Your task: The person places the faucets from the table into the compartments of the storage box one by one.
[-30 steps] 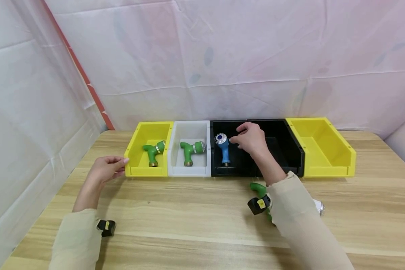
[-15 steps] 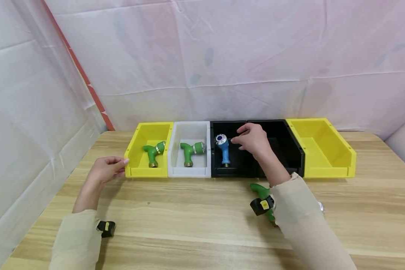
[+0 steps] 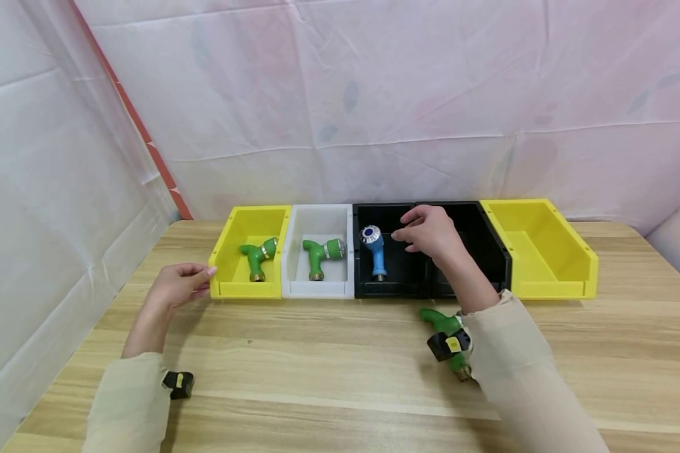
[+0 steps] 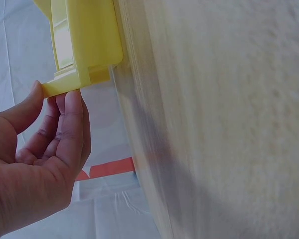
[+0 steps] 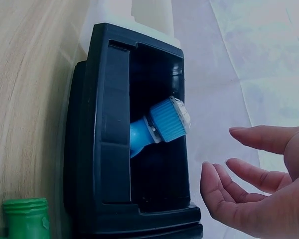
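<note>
My left hand [image 3: 175, 286] pinches the front left corner of a yellow bin [image 4: 97, 37] between thumb and fingers. My right hand [image 3: 430, 234] hovers above the black bins, its fingers loosely bent around nothing. Just left of it, a blue tap [image 3: 377, 255] with a silver-capped knob stands tilted in the left black bin [image 5: 114, 124]. One green tap [image 3: 255, 259] lies in the left yellow bin, another green tap [image 3: 315, 258] in the white bin [image 3: 317, 289]. A further green tap [image 3: 444, 324] lies on the table, partly hidden behind my right wrist camera and sleeve.
The bins stand side by side along the back of the wooden table [image 3: 317, 365]. A second black bin [image 3: 470, 233] is partly covered by my right hand and forearm. Another yellow bin [image 3: 552, 251] ends the row at right. Pale cloth [image 3: 402, 94] hangs behind.
My right hand has drifted slightly right, away from the blue tap, and more of the green tap's lower end on the table shows. My left hand has stayed at the yellow bin's corner.
</note>
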Available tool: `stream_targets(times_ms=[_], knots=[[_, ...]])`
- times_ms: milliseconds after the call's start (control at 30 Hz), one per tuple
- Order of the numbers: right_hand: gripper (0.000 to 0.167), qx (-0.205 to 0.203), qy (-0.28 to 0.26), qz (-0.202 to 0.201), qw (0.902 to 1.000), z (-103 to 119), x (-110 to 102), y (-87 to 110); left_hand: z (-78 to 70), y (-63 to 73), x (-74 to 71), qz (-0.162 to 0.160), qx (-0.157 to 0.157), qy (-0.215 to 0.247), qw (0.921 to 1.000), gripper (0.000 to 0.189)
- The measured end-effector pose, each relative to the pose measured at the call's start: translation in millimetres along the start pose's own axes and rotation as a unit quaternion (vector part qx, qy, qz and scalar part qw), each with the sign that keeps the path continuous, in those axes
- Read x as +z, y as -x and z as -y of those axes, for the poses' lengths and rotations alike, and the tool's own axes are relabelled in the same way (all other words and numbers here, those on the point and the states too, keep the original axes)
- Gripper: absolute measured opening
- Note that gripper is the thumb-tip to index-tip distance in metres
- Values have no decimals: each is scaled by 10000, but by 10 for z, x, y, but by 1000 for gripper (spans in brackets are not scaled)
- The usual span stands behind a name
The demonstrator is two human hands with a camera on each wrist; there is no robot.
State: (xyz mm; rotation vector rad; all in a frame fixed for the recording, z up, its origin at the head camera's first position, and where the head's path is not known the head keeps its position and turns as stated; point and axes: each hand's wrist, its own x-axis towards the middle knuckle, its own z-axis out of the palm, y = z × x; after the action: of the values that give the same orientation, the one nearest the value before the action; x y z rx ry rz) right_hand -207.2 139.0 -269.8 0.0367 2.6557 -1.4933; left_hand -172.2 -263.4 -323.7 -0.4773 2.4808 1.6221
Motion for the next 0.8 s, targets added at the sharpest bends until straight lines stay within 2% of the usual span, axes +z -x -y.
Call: stream_targets(times_ms=[367, 800], knots=[[34, -112, -7, 102, 9999, 7, 6, -22, -13, 27, -1, 95, -7, -51, 9999, 42], [28, -310, 9, 452, 9985, 76, 138, -190, -18, 18, 0, 115, -8, -48, 9999, 42]])
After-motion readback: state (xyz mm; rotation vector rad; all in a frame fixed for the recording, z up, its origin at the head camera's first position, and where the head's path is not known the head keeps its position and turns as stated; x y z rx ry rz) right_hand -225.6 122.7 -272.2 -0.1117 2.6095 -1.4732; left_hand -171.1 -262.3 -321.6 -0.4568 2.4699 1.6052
